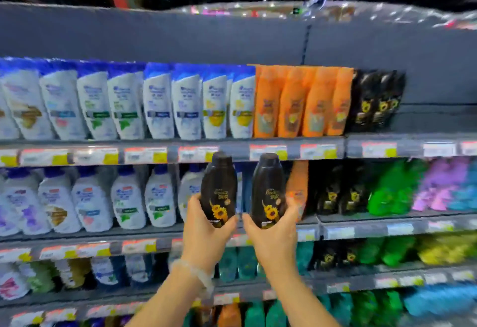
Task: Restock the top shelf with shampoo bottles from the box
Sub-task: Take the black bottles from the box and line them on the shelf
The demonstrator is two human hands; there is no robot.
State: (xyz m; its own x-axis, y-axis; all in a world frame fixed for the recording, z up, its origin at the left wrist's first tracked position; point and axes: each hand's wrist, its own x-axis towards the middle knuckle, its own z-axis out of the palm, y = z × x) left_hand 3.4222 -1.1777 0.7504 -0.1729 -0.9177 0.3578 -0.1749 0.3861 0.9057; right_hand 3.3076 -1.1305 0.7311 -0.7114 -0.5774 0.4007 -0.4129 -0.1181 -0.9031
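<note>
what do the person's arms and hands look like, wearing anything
Both forearms are bare, with no sleeves in view. The left hand and the right hand wear no gloves, and no rings are visible. The only thing worn is a pale, translucent beaded bracelet around the left wrist; the right wrist has nothing on it.

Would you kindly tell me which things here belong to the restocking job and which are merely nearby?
Job: left hand and right hand, each gripping a black bottle; top shelf; black row there.
Nearby: white bottles; orange bottles; green bottles; price tags.
</note>
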